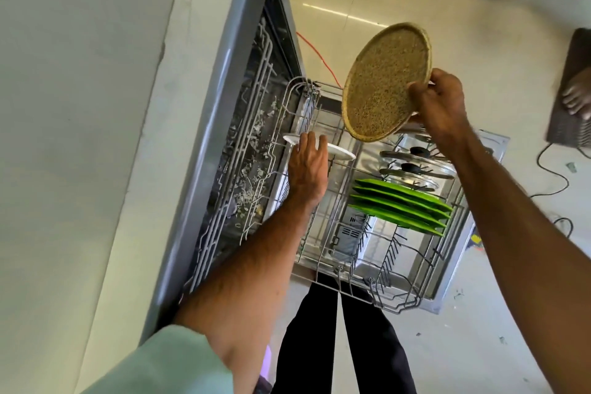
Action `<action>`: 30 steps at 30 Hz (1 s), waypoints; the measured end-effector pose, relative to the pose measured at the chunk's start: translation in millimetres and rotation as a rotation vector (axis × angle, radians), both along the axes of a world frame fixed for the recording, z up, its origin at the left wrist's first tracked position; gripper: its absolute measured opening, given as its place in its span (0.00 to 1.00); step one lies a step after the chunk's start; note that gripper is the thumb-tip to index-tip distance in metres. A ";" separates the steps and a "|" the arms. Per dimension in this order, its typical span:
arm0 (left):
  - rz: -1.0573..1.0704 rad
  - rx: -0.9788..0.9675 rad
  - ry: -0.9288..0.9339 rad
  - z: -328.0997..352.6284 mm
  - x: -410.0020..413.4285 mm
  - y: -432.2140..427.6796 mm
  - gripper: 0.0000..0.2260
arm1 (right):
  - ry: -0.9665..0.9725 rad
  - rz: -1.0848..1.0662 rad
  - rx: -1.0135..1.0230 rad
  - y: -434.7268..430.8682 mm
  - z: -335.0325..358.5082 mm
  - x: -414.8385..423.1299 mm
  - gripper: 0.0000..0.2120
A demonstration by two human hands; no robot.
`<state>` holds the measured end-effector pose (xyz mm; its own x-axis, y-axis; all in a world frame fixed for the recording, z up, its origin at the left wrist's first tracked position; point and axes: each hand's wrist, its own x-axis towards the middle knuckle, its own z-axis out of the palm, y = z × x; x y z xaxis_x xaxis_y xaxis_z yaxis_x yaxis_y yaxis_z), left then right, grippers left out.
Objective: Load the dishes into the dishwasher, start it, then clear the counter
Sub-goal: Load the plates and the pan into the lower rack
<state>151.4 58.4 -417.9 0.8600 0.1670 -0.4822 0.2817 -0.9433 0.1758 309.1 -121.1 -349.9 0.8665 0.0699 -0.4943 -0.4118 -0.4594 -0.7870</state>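
Grey wire lower rack (pixel 323 278) sits out over the open dishwasher door, with free tine rows along its near edge. Mid-rack right: green plates (pixel 399 205) upright on edge, and glass lids with black knobs (pixel 415 166) just beyond them. Left hand (pixel 308 166) grips a flat white round plate (pixel 340 153) at the rack's left side. Right hand (pixel 439 102) pinches the rim of a tilted speckled tan round plate (pixel 383 80), held above the rack's far end and apart from the wires.
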 end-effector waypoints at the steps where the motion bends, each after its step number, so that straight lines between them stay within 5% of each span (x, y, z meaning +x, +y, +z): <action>1: 0.020 -0.009 -0.005 -0.6 -7.8 -0.8 0.36 | 0.026 0.037 0.011 5.5 0.7 0.9 0.15; 8: 0.070 -0.078 -0.086 -9.7 -46.9 -3.8 0.43 | -0.256 0.433 -0.242 44.4 0.0 -5.2 0.17; 15: 0.089 -0.087 -0.089 -12.3 -50.8 -5.3 0.41 | -0.246 0.700 -0.378 75.5 -18.0 -16.5 0.20; 30: 0.141 -0.167 -0.078 -5.7 -51.8 -7.2 0.39 | -0.299 0.782 -0.443 94.8 -50.4 -27.0 0.18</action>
<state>99.6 51.1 -423.6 0.8698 0.2117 -0.4458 0.3879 -0.8517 0.3523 282.1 -26.3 -400.3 0.7484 0.5437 -0.3799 0.3298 -0.8019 -0.4981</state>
